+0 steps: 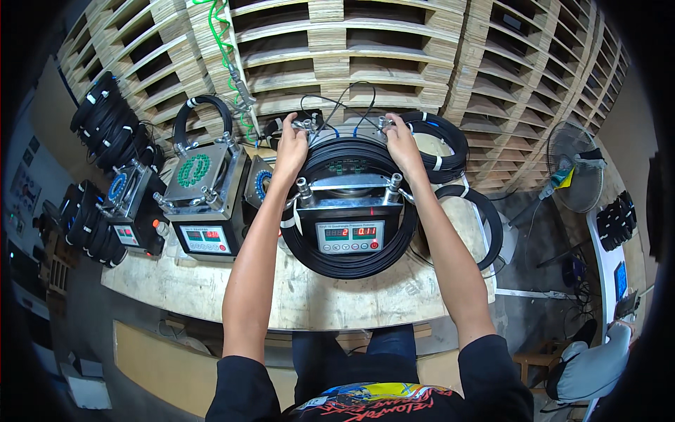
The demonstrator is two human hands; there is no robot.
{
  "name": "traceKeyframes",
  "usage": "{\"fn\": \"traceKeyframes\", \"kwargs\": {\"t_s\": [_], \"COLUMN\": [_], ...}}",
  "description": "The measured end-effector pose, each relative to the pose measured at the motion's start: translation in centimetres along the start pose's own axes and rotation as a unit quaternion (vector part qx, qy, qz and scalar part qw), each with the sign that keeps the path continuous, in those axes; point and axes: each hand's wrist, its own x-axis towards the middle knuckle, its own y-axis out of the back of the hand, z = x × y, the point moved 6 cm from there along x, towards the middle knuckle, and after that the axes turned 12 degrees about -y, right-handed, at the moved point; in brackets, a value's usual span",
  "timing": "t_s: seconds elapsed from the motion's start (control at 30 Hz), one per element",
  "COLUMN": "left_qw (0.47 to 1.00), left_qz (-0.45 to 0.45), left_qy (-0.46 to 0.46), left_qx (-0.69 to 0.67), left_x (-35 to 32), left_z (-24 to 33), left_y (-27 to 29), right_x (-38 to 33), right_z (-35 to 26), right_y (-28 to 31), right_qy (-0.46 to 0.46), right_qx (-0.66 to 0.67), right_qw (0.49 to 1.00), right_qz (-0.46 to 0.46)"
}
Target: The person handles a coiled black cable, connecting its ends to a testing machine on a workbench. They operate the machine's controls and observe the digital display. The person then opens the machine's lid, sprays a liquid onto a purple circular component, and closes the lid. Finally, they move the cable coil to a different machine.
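My left hand (pixel 290 150) is at the far left corner of a polishing machine (pixel 349 214), its fingers closed about a metal corner clamp (pixel 306 126). At the far right corner, my right hand (pixel 403 146) closes on the matching clamp (pixel 384 122); the fingertips of both hands are partly hidden. A large coil of black cable (pixel 351 267) hangs around the machine, dipping in front below its lit red display. Blue connectors (pixel 336 132) on thin black leads stand at the metal plate's far edge. Near-corner clamps (pixel 304 186) flank the front.
Two more polishing machines (pixel 204 200) stand left, with green and blue connectors on top. Black cable coils (pixel 439 144) lie right and hang far left. Stacked wooden pallets (pixel 380 42) rise behind the bench (pixel 190 285). A fan (pixel 573 169) and a seated person (pixel 594 366) are at right.
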Motion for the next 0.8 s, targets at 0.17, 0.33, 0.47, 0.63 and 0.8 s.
{"fn": "traceKeyframes", "kwargs": {"t_s": [0.17, 0.33, 0.47, 0.63, 0.8], "left_qw": [0.999, 0.998, 0.999, 0.999, 0.999], "left_qz": [-0.015, -0.013, -0.023, -0.025, -0.024], "left_qy": [0.026, 0.035, 0.036, 0.008, 0.0], "left_qx": [0.016, 0.046, -0.018, 0.02, 0.046], "left_x": [-0.4, -0.2, -0.2, 0.2, -0.1], "left_z": [0.4, 0.7, 0.3, -0.4, 1.1], "left_y": [0.3, 0.1, -0.1, -0.4, 0.2], "right_x": [-0.4, -0.1, -0.3, -0.1, -0.2], "right_z": [-0.9, -0.9, -1.0, -0.8, -1.3], "right_y": [-0.4, -0.5, -0.6, -0.6, -0.5], "right_qy": [0.014, 0.027, 0.012, 0.014, 0.035], "right_qx": [0.016, 0.012, 0.009, 0.001, -0.04], "right_qw": [0.999, 0.998, 0.998, 0.999, 0.998], "right_qz": [-0.04, -0.055, -0.061, -0.047, -0.033]}}
